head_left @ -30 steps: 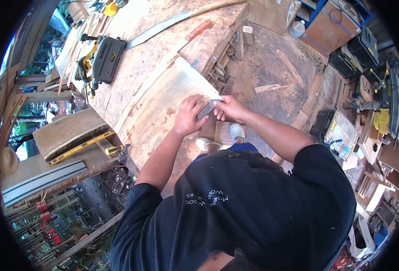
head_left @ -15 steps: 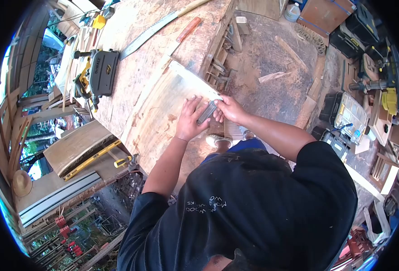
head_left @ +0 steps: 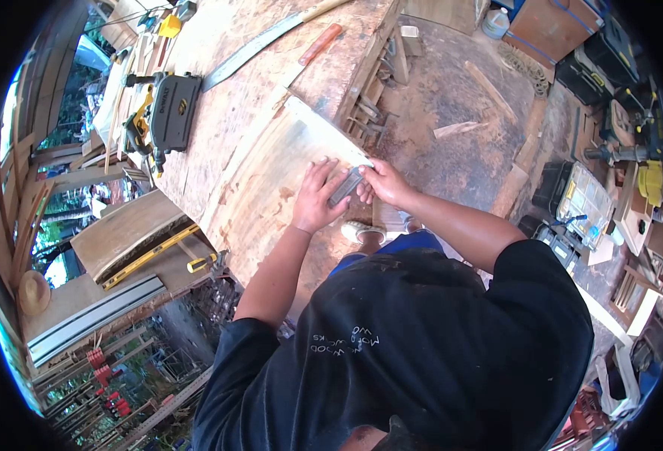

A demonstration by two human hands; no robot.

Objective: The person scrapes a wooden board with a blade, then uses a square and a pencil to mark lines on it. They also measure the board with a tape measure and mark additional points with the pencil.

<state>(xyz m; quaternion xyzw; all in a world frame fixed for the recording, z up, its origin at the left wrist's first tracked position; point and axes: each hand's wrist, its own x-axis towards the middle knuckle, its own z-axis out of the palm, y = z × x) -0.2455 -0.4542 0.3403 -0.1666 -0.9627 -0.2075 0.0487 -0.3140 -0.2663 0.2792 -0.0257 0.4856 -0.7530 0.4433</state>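
Observation:
A pale wooden board (head_left: 260,165) with a whitish straight edge lies on the workbench in front of me. At its near right edge is a small grey rectangular block (head_left: 344,186), whose exact kind I cannot make out. My right hand (head_left: 382,183) is closed around the far end of this block, thumb on top. My left hand (head_left: 316,197) rests on the board with its fingers stretched out flat, the thumb reaching against the block's side. Beyond the board lie a knife-like tool with an orange-brown handle (head_left: 321,43) and a long curved blade (head_left: 252,51).
A black and yellow DeWalt power tool (head_left: 175,113) stands on the bench's left. Lower left are a thick slab (head_left: 125,233), a yellow level (head_left: 151,257) and a straw hat (head_left: 34,293). Wood scraps (head_left: 490,92) lie on the dusty floor; tool cases (head_left: 581,199) stand right.
The view has shifted slightly, moving the surroundings a little in the picture. Both hands and the grey block keep almost the same place on the board.

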